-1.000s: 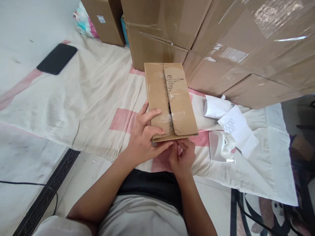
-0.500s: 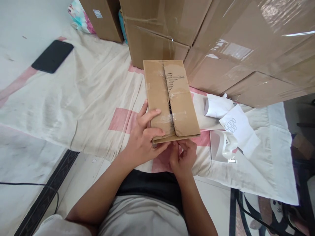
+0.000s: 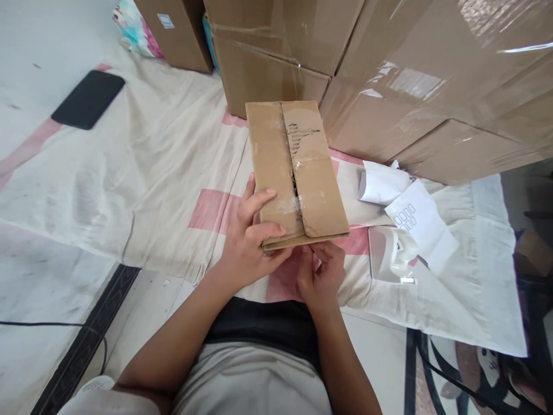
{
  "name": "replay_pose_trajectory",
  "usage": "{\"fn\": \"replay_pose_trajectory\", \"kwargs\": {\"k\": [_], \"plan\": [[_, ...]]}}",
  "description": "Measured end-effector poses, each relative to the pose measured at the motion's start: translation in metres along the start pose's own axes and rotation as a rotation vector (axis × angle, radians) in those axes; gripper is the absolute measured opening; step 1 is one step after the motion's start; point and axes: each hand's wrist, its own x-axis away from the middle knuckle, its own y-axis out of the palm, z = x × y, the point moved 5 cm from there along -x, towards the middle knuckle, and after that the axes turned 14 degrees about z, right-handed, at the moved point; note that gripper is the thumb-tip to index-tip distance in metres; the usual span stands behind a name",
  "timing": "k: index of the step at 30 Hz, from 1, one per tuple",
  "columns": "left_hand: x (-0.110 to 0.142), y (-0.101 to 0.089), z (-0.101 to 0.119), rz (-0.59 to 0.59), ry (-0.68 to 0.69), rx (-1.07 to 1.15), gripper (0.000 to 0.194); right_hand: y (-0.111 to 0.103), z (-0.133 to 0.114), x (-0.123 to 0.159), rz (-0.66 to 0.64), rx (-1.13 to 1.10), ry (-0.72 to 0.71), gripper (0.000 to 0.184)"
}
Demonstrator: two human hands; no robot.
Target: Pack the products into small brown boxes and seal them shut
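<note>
A small brown cardboard box [image 3: 319,184] is held tilted in front of me, its two top flaps meeting at a worn seam with torn tape. Dark scuffs mark the right flap. Wrapped round the box's near left corner is my left hand [image 3: 250,242], with fingers on top and the thumb side along the edge. My right hand [image 3: 322,268] is closed in a pinch under the near edge. What its fingertips grip is hidden by the box's rim and too small to make out.
Large taped cardboard boxes [image 3: 276,75] stand behind. On the cream and pink cloth [image 3: 164,167] lie a black phone [image 3: 88,99] at left, and folded papers [image 3: 421,222] and a white tape dispenser [image 3: 391,256] at right. A black cable [image 3: 43,324] runs along the lower left.
The box and both hands keep almost the same pose. The whole view has shifted slightly, with the box a little further left and up.
</note>
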Motion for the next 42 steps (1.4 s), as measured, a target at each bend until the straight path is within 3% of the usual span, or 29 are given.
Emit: {"fn": "replay_pose_trajectory", "kwargs": {"k": [8, 15, 20, 27, 32, 37, 42], "plan": [[-0.003, 0.002, 0.010, 0.110, -0.019, -0.068, 0.050, 0.000, 0.005, 0.004, -0.017, 0.033, 0.062, 0.020], [-0.004, 0.001, 0.005, -0.005, -0.031, -0.031, 0.048, 0.000, 0.004, 0.002, 0.001, -0.017, 0.031, 0.024], [-0.007, 0.002, 0.009, 0.094, 0.004, -0.019, 0.055, 0.000, 0.004, 0.003, 0.001, -0.017, 0.052, 0.026], [-0.006, 0.001, 0.006, -0.028, -0.047, -0.012, 0.050, -0.004, 0.012, 0.004, 0.116, -0.170, 0.246, 0.022], [-0.003, 0.005, 0.006, 0.037, 0.004, -0.066, 0.052, -0.006, 0.017, 0.001, 0.190, -0.205, 0.297, 0.027], [-0.004, 0.008, 0.008, 0.076, -0.008, -0.058, 0.053, -0.003, 0.021, -0.004, 0.124, -0.169, 0.306, 0.043], [-0.006, 0.002, 0.003, -0.073, -0.019, 0.019, 0.051, 0.001, 0.023, -0.004, -0.010, -0.118, 0.297, 0.049]]}}
